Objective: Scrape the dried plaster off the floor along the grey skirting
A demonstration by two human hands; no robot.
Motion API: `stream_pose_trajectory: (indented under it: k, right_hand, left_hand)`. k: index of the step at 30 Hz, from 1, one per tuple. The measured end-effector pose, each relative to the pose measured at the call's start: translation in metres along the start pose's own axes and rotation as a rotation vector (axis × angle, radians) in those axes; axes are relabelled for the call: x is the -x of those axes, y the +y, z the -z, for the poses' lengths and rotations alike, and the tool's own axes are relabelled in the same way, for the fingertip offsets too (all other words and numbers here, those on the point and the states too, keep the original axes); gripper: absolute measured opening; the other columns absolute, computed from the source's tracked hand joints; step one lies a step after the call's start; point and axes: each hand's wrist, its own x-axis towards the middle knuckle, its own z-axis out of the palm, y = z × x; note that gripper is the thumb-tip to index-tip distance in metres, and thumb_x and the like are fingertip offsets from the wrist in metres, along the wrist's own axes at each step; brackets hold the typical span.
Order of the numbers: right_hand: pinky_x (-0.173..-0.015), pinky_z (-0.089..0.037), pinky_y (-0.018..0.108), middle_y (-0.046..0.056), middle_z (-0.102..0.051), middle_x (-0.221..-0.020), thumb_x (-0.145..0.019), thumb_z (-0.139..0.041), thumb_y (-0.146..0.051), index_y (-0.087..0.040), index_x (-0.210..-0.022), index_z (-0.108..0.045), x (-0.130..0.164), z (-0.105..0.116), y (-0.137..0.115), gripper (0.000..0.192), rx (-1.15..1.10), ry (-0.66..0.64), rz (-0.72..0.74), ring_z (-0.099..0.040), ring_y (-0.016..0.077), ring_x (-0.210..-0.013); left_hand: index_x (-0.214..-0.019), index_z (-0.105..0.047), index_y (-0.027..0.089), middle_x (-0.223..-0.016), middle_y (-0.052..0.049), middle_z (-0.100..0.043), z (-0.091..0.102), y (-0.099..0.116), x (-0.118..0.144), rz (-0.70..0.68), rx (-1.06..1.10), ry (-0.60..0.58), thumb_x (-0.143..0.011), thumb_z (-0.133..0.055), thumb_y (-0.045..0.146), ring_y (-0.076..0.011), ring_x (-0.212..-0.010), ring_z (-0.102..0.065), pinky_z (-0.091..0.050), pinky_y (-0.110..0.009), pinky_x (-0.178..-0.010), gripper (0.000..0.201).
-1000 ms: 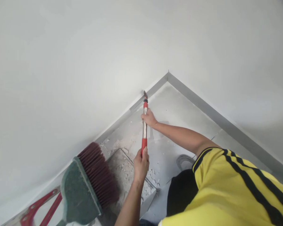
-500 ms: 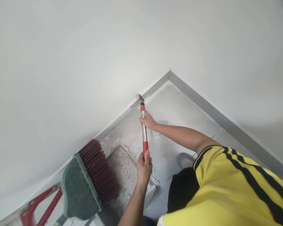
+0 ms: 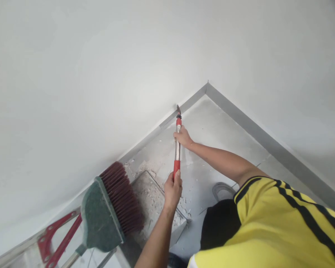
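Since the earlier frames the scraper (image 3: 178, 143) has shifted a little to the right along the wall, and its tip is now sitting higher up on the grey skirting (image 3: 167, 123) than half a second ago; both hands have gone along with it.

The left hand (image 3: 173, 190) is wrapping its fingers closed around the red grip at the near end of the scraper. The right hand (image 3: 183, 137) is closing around the metal shaft further up, just below the red collar near the tip. The scraper is pointing away from the person, almost straight up in the head view, with its dark blade touching the top edge of the skirting where the skirting is meeting the white wall (image 3: 86, 74).

Below the left hand a dustpan (image 3: 150, 201) is lying on the floor (image 3: 212, 126), holding white chips and dust. More chips are lying scattered on the floor beside it. A broom (image 3: 111, 208) with dark red bristles and a green head is leaning just left of the dustpan, its bristles overlapping the pan's edge. A red metal frame (image 3: 53, 242) is showing at the lower left, beside the broom.
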Motion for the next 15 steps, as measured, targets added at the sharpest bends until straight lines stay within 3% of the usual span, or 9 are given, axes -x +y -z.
stream_pose_trajectory:
  k: [6, 12, 15]
  right_hand:
    - [-0.050, -0.040, 0.026, -0.006, -0.047, -0.057, -0.062, -0.053, -0.020, -0.022, -0.077, -0.030, 0.009, -0.010, 0.006, 0.027, 0.071, -0.162, 0.027, -0.050, 0.0135, -0.051]
    - [-0.051, -0.042, 0.026, -0.006, -0.047, -0.057, -0.063, -0.050, -0.021, -0.022, -0.078, -0.031, -0.005, -0.007, 0.015, 0.024, 0.018, -0.029, -0.029, -0.051, 0.0140, -0.053]
    - [-0.050, -0.042, 0.025, -0.007, -0.047, -0.056, -0.062, -0.050, -0.021, -0.022, -0.078, -0.032, -0.006, -0.009, 0.020, 0.024, 0.018, -0.063, 0.002, -0.051, 0.0136, -0.052]
  left_hand:
    - [-0.083, -0.046, 0.018, -0.049, 0.009, -0.032, -0.005, -0.015, 0.008, 0.079, 0.103, 0.055, -0.079, -0.041, 0.063, -0.0051, -0.032, -0.030, -0.025, -0.017, -0.029, 0.046]
    - [-0.081, -0.053, 0.016, -0.051, 0.006, -0.042, -0.005, -0.013, -0.006, -0.004, -0.049, 0.041, -0.078, -0.043, 0.062, -0.0053, -0.036, -0.036, -0.029, -0.017, -0.035, 0.048]
    - [-0.084, -0.053, 0.015, -0.050, 0.006, -0.041, -0.004, -0.018, -0.008, 0.006, -0.043, 0.055, -0.078, -0.040, 0.063, -0.0059, -0.035, -0.035, -0.029, -0.017, -0.035, 0.050]
